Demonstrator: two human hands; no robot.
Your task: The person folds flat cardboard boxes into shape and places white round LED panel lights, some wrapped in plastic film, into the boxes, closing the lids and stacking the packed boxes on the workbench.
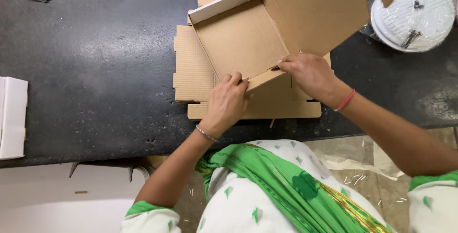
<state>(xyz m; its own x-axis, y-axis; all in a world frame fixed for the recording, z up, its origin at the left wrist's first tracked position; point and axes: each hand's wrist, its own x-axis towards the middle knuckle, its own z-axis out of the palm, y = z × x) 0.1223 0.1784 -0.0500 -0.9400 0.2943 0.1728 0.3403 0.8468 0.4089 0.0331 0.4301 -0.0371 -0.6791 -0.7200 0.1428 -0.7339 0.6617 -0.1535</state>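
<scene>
Pinching the near flap of a half-folded cardboard box, the left hand and right hand each close fingers on that front edge. It sits on flat cardboard sheets on the dark counter. White round fixtures lie at the far right, well apart.

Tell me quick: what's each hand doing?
Left hand: fingers shut on the box front flap.
Right hand: fingers pinching the same flap.
</scene>
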